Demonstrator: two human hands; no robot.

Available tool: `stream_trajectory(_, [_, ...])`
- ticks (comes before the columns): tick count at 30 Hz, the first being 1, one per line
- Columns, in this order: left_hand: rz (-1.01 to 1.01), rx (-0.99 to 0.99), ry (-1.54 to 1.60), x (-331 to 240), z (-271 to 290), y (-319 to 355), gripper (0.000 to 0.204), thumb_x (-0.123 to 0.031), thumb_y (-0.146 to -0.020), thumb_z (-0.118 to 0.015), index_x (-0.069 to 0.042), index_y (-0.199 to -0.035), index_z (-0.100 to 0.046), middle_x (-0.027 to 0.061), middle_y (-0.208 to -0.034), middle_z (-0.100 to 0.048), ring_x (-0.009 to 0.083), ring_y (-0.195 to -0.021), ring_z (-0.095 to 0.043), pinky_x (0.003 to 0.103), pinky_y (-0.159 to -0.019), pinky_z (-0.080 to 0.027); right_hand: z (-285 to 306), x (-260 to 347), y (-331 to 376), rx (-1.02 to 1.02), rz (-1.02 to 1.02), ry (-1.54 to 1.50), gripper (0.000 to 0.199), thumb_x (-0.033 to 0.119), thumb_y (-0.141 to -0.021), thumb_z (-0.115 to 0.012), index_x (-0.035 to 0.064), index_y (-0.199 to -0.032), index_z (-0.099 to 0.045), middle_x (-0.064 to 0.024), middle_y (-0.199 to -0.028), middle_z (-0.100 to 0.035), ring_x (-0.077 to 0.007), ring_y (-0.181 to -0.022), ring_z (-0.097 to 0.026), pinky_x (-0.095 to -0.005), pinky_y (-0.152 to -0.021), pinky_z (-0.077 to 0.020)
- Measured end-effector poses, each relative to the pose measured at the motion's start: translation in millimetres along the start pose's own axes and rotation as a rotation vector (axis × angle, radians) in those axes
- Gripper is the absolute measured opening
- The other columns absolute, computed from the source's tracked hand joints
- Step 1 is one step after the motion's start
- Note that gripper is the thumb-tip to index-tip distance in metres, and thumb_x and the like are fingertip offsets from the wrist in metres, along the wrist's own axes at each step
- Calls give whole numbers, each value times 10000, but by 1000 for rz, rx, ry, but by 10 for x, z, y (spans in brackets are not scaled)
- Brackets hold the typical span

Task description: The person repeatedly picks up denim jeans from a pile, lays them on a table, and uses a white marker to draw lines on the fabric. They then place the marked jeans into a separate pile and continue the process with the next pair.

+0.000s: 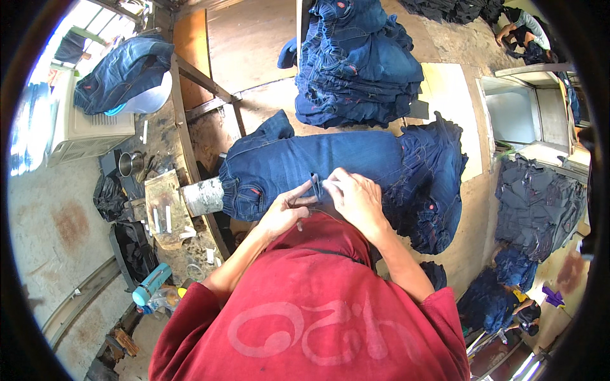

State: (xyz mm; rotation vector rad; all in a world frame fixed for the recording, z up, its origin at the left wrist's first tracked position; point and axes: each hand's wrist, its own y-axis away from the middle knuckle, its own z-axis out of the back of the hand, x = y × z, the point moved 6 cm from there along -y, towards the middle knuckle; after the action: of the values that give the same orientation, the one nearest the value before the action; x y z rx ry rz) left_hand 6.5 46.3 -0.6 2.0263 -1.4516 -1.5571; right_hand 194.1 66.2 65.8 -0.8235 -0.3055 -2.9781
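Note:
Dark blue jeans (330, 162) lie stretched across a narrow work stand in front of me, the waistband toward the left. My left hand (286, 209) pinches a small flap of denim at the near edge of the jeans. My right hand (356, 197) grips the same fold right beside it, fingers curled over the cloth. My red shirt fills the lower middle of the view.
A tall pile of folded jeans (359, 60) sits beyond. More jeans hang at the right (432, 190) and lie heaped on the floor (537, 203). A cluttered bench (165, 203) stands at left with a teal bottle (151, 284). Other people crouch at top right (521, 28) and bottom right (524, 311).

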Motion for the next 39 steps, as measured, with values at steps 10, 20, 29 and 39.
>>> stream_trajectory(10, [6, -23, 42, 29, 20, -2, 917, 80, -887, -611, -170, -1728, -345, 303, -1549, -581, 72, -868, -661, 255, -656, -584, -13, -46, -84, 98, -10, -75, 184, 287, -1036, -714, 107, -1021, -687, -143, -842, -771, -373, -797, -760, -506, -680, -576])
stream_trajectory(20, [-80, -85, 55, 39, 33, 56, 846, 95, -942, -627, -184, -1707, -400, 204, -1495, -661, 61, -843, -652, 255, -680, -601, -130, -856, -88, -145, -174, -141, 262, 319, -1035, -738, 66, -1051, -670, -151, -827, -774, -325, -730, -766, -446, -684, -602])
stream_trajectory(29, [-400, -1140, -836, -525, 757, 693, 116, -49, -1014, -723, -25, -1113, -779, 42, -847, -768, 66, -694, -611, 266, -633, -501, -370, -2651, 730, -470, -818, -661, 374, 315, -1005, -828, 45, -846, -625, 53, -742, -545, -76, -685, -446, -306, -627, -388])
stream_trajectory(39, [-25, -729, -256, 63, -62, -234, 618, -146, -979, -774, 81, -1513, -564, 118, -1235, -757, 119, -725, -658, 296, -691, -600, -726, -648, -299, 56, 62, -252, 200, 242, -983, -762, 118, -1131, -710, -165, -976, -798, -384, -856, -775, -495, -704, -605])
